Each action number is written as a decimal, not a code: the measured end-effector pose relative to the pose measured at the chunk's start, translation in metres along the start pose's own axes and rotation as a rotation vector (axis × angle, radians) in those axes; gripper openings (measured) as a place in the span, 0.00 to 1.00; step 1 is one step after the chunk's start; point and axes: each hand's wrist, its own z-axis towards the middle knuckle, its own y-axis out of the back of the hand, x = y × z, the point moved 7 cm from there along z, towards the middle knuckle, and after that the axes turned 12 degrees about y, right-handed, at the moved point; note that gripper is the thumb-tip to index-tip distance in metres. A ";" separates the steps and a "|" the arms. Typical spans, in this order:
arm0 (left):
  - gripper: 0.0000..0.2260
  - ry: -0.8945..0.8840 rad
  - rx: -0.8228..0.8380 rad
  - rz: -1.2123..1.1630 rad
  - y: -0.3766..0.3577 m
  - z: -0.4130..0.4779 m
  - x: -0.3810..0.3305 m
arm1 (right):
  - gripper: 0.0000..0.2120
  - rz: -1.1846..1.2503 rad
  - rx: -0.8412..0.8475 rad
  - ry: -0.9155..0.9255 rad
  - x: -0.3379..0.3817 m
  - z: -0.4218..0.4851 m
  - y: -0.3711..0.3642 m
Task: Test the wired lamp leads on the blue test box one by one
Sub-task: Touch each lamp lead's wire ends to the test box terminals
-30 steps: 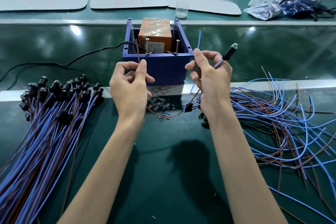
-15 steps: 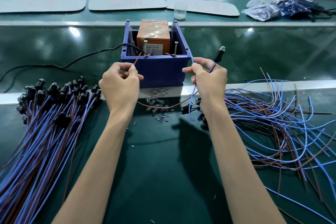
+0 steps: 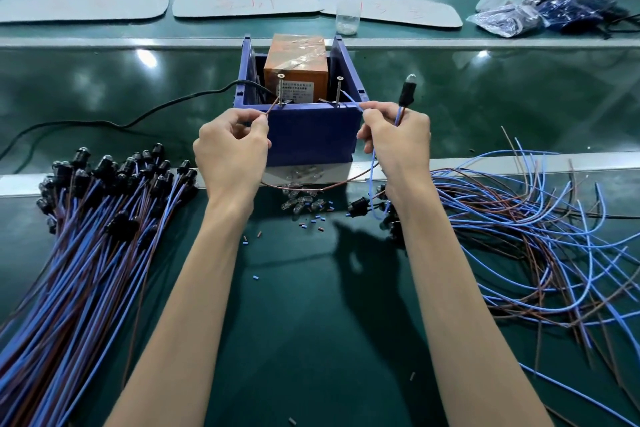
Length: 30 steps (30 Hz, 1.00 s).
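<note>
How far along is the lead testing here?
Done, probably: the aligned bundle on the left. In hand: the left hand pinches a brown lead end by the left screw on the blue test box, the right hand pinches the blue end by the right screw. Left, likely: the tangled pile on the right.

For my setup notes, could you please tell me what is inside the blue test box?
An orange taped block sits in the blue test box; two upright screws stand at its front wall and a black cable enters. The front wall hides its floor.
</note>
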 end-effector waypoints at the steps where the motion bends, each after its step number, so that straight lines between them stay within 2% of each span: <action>1: 0.09 0.001 0.003 -0.003 0.000 0.000 0.000 | 0.12 0.018 0.002 -0.004 -0.001 0.000 -0.001; 11: 0.10 -0.001 0.052 0.003 0.003 0.002 0.000 | 0.11 0.089 0.009 -0.035 -0.008 0.004 -0.001; 16: 0.10 0.003 0.044 -0.018 0.005 0.004 0.001 | 0.10 0.055 -0.051 -0.045 -0.011 0.003 0.000; 30: 0.09 -0.004 0.047 -0.015 0.004 0.004 0.002 | 0.12 0.085 0.023 -0.020 -0.007 0.002 -0.007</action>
